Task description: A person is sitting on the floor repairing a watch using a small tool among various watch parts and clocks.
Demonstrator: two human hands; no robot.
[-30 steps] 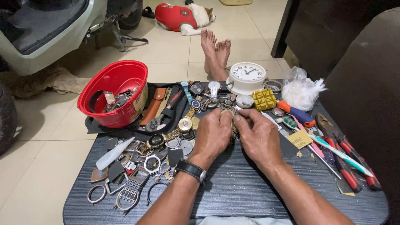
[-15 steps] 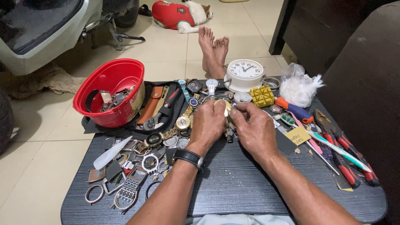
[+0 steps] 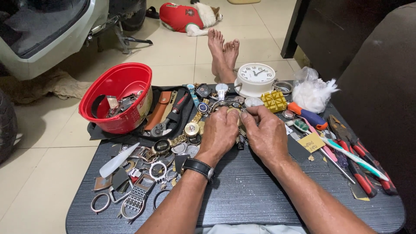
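Note:
My left hand and my right hand meet over the middle of a dark tabletop. Both pinch a small gold-coloured watch part between their fingertips; most of it is hidden by the fingers. A black wristwatch sits on my left wrist. Loose watches and watch cases lie just left of my hands, with metal bands and rings nearer the front left corner.
A red bowl of parts stands at the back left beside leather straps. At the back are a white alarm clock, a yellow block and a plastic bag. Screwdrivers and red pliers lie right. Someone's bare feet rest beyond.
Both hands have lifted slightly toward the back of the table and drawn closer together, fingertips now meeting on the small part. Everything else on the table has stayed where it was.

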